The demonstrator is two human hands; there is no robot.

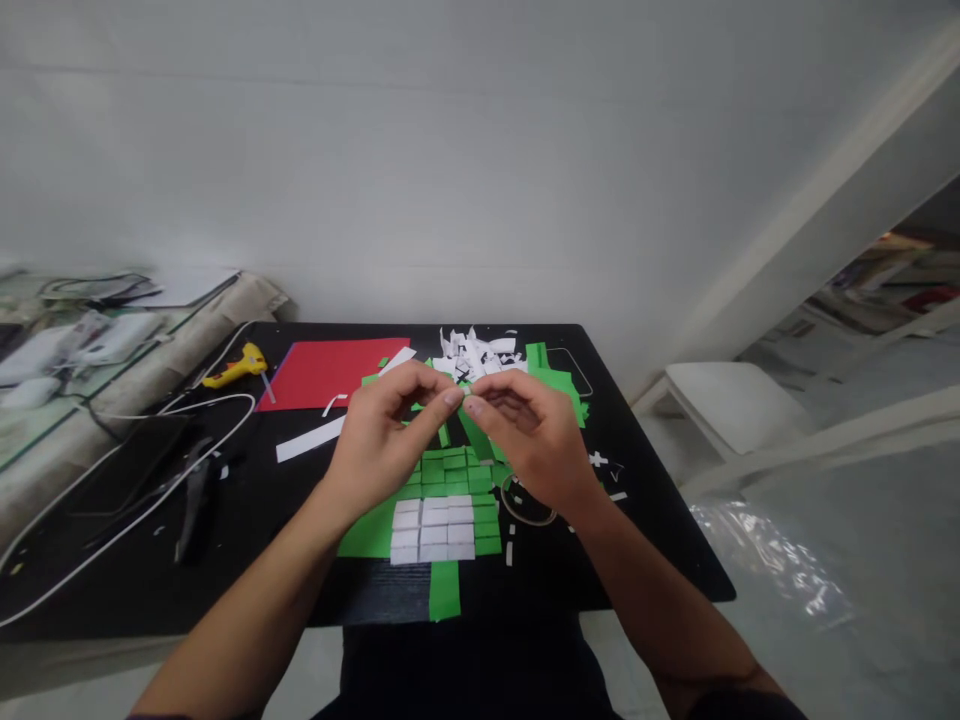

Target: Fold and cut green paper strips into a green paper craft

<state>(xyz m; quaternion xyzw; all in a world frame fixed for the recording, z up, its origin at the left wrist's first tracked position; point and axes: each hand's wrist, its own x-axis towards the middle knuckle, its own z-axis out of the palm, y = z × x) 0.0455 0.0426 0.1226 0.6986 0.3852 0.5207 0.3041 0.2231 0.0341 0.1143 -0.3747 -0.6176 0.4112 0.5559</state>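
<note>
My left hand point(386, 435) and my right hand point(529, 430) meet above the black table point(135, 560), fingertips pinched together on a small piece of paper too tiny to make out. Below them lies a woven mat of green and white paper squares point(442, 510), with a green strip point(444, 590) hanging toward the table's near edge. A pile of white paper scraps point(476, 352) sits just beyond my fingers, beside green paper pieces point(555, 380).
A red paper sheet point(330, 372) and a yellow glue gun point(236, 366) lie at the back left. A white paper strip point(307, 440), black pliers point(196, 490) and white cables point(150, 500) are on the left. A tape ring point(529, 510) lies by my right wrist. A white chair point(727, 400) stands to the right.
</note>
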